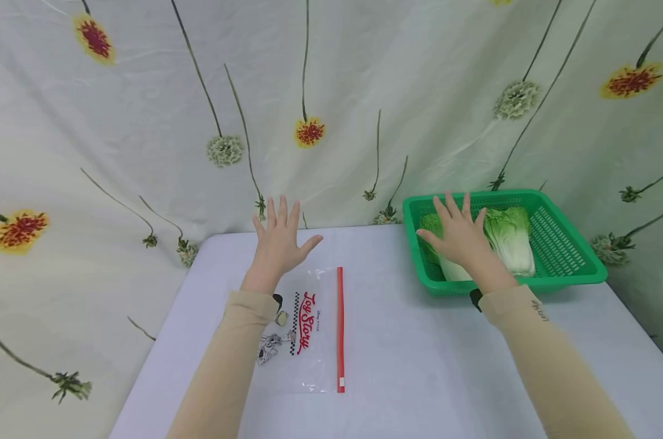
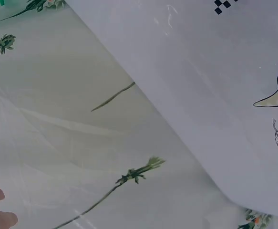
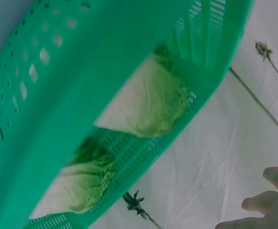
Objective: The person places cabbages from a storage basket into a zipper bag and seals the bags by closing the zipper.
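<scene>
My left hand [image 1: 279,244] is held out with fingers spread, above the far left part of the table and holding nothing. Below its wrist lies a clear zip bag [image 1: 322,305] with red "Toy Story" lettering, cartoon prints and a red slider strip [image 1: 340,329]; the sleeve covers part of it. My right hand [image 1: 463,238], also spread and holding nothing, overlaps the green basket [image 1: 569,281] in the head view. Inside that basket are a napa cabbage [image 1: 509,241] on the right and another napa cabbage [image 3: 77,186], partly hidden behind the right hand in the head view.
The white table [image 1: 402,366] carries the bag on its left and the basket at its back right. A hanging cloth [image 1: 342,79] printed with flowers rises behind the table and runs along its left side.
</scene>
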A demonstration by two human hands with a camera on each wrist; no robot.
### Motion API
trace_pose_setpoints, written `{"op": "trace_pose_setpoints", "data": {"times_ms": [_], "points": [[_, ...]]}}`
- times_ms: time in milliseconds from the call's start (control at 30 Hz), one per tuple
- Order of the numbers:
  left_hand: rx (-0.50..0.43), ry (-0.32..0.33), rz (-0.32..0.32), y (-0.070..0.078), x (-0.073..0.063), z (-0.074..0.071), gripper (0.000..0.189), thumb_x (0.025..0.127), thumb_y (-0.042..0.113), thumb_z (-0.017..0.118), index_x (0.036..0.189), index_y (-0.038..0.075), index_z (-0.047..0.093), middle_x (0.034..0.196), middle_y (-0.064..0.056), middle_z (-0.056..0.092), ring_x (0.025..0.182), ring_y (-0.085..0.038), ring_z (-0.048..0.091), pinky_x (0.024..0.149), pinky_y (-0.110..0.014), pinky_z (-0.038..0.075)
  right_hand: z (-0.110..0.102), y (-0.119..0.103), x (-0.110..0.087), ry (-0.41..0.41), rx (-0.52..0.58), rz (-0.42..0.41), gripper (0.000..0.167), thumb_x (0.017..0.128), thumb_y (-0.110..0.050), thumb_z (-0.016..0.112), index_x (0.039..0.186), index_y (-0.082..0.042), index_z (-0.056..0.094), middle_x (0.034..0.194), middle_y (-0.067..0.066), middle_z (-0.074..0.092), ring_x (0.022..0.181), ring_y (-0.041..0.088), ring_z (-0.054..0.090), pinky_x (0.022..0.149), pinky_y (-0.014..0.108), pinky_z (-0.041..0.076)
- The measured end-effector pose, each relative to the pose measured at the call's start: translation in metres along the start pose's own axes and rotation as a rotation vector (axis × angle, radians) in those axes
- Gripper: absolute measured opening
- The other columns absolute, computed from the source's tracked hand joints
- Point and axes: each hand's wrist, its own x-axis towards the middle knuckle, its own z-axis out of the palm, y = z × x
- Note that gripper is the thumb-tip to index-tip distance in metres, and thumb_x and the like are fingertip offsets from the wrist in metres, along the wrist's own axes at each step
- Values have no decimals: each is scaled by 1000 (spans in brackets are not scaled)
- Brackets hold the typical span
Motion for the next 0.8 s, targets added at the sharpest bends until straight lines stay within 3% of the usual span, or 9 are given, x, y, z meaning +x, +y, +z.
{"op": "trace_pose_setpoints", "data": {"times_ms": [367, 567, 800], "points": [[-9, -40, 41, 4, -22, 17, 91, 95, 62, 49, 158, 7, 14, 165, -20, -2, 150, -43, -13, 114, -73, -5, 41, -33, -13, -8, -6, -109, 81, 99, -50, 52, 158, -9, 15, 166, 17, 4, 150, 46, -6, 113, 75, 1], [-6, -31, 94, 4, -41, 34, 89, 93, 61, 53, 157, 7, 22, 164, -21, 7, 151, -45, -3, 114, -74, 3, 65, -51, -26, 17, 15, -211, 79, 96, -47, 59, 155, -5, 26, 164, 18, 13, 150, 46, 3, 115, 72, 9], [24, -66, 154, 9, -65, 50, 87, 92, 60, 55, 156, 8, 26, 164, -20, 15, 151, -44, 4, 115, -72, 8, 91, -68, -42, 27, 42, -338, 77, 94, -44, 64, 152, -3, 33, 161, 20, 23, 148, 48, 14, 117, 66, 17]]}}
